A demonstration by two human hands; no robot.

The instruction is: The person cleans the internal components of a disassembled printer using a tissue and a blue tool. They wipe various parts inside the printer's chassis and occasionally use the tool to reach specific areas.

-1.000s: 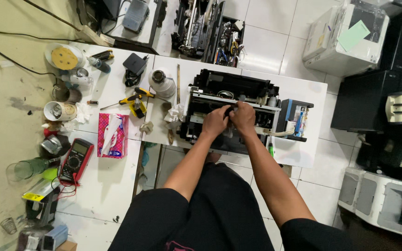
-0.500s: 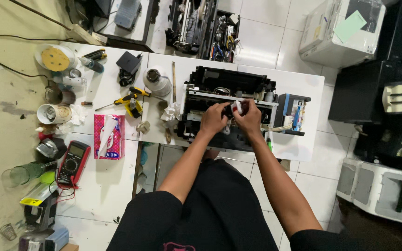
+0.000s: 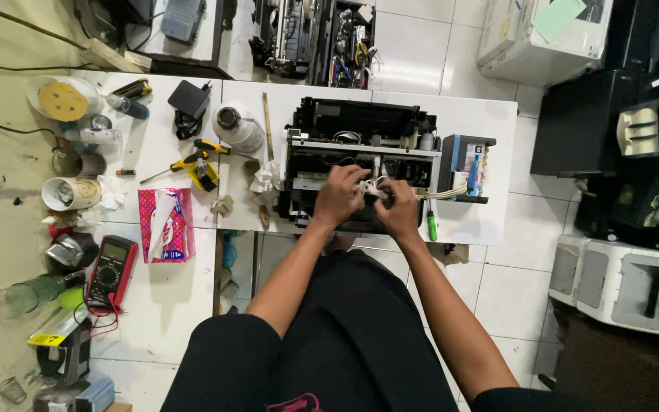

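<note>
An opened printer (image 3: 360, 152), its cover off and its frame bare, sits on the white table (image 3: 490, 221) straight ahead of the person. Both hands are on its near front edge, side by side and almost touching. The left hand (image 3: 339, 197) and the right hand (image 3: 398, 211) are curled narrow around a small white part (image 3: 373, 188) held between them, over the printer's middle. Whether each hand truly grips it or only steadies it cannot be told.

One blue-sided ink unit (image 3: 467, 168) stands just right of the printer, joined to it by pale tubes. One green-handled screwdriver (image 3: 431, 226) lies near the right hand. Left of the printer lie one yellow-handled screwdriver (image 3: 181, 164), one red tissue pack (image 3: 166, 225) and one multimeter (image 3: 112, 271).
</note>
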